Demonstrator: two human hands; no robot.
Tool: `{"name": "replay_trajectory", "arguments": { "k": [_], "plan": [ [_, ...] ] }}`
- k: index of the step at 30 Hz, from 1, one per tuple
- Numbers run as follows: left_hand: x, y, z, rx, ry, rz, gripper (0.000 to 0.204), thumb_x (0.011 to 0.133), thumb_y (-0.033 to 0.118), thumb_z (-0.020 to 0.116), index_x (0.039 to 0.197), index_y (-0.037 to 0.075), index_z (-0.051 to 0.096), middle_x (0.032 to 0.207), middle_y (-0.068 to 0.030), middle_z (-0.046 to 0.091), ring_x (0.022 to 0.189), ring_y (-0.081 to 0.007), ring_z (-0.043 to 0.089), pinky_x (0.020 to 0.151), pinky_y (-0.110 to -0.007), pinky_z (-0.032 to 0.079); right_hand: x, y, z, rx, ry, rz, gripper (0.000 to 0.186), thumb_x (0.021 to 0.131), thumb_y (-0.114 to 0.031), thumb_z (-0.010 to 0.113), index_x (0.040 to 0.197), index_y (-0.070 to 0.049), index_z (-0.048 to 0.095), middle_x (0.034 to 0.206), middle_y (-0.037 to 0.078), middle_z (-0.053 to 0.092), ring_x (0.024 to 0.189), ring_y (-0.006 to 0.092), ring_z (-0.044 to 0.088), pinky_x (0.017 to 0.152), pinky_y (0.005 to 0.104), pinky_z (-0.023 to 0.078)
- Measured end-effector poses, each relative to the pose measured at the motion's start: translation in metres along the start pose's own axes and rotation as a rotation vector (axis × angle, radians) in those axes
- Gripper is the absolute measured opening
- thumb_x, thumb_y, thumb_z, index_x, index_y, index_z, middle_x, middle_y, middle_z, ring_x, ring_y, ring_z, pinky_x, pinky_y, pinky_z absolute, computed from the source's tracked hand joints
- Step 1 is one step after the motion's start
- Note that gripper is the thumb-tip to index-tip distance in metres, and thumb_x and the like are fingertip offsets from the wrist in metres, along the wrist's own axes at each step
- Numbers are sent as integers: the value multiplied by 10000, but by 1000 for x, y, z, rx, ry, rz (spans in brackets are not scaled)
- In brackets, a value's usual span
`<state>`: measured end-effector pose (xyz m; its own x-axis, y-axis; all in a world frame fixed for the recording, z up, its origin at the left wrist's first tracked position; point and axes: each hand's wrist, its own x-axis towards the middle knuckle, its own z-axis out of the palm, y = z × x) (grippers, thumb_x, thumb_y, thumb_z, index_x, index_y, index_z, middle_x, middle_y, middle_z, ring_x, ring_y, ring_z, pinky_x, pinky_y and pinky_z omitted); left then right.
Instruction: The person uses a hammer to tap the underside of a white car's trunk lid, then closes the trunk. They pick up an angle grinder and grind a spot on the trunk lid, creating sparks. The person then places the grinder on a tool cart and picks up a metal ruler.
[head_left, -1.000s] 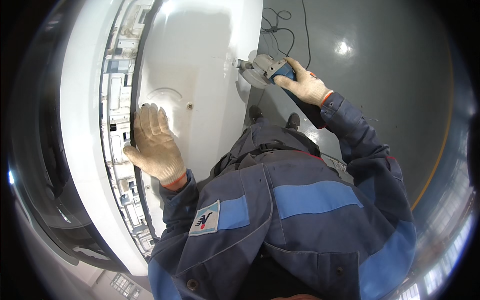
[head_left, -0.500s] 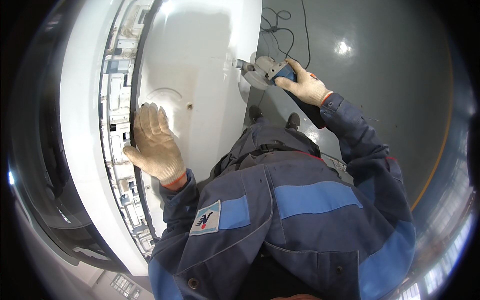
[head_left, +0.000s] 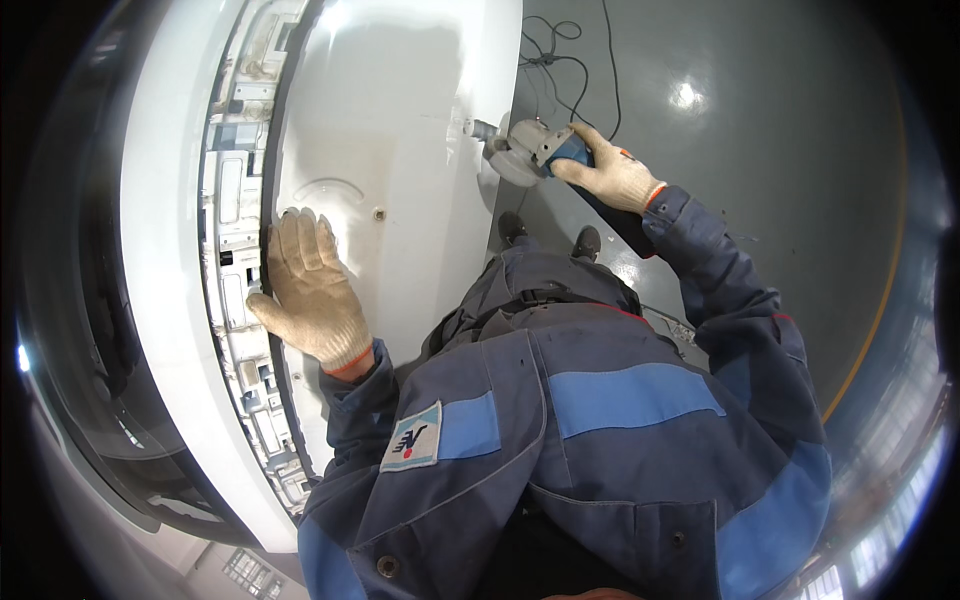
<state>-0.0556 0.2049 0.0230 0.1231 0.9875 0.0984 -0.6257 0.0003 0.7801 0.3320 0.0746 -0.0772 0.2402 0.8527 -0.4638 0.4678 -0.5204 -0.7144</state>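
My left hand, in a cream knit glove, lies with fingers stretched out on the white metal panel, beside its dark edge strip and a channel of white brackets. My right hand, gloved alike, grips a blue and silver angle grinder at the panel's right edge. The grinder's grey round disc or guard sits close by a short grey cylindrical piece; whether the disc touches the panel I cannot tell.
A looped black cable lies on the grey floor, which has a yellow line at right. My shoes stand beside the panel. A white body edge and a dark glossy surface run along the left.
The grinder and my right hand have shifted slightly downward, toward my body. My left hand rests in the same place.
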Motion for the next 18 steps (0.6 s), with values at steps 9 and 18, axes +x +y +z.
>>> {"name": "replay_trajectory", "arguments": {
  "k": [9, 18],
  "plan": [
    [0, 0, 1, -1, 21, -6, 974, 1077, 639, 613, 1639, -98, 317, 1609, -331, 485, 1549, -455, 480, 1289, -577, 457, -5, 7, 4, -51, -24, 20, 1036, 941, -670, 683, 1669, 8, 398, 1468, 327, 653, 1357, 446, 673, 1161, 445, 526],
    [0, -1, 5, 49, 30, 6, 999, 1078, 666, 590, 1633, -115, 309, 1606, -339, 477, 1550, -451, 479, 1286, -574, 459, 1, 9, 1, 25, -14, -17, 1044, 943, -689, 681, 1672, 2, 402, 1472, 331, 647, 1365, 448, 666, 1165, 441, 528]
  ]
}}
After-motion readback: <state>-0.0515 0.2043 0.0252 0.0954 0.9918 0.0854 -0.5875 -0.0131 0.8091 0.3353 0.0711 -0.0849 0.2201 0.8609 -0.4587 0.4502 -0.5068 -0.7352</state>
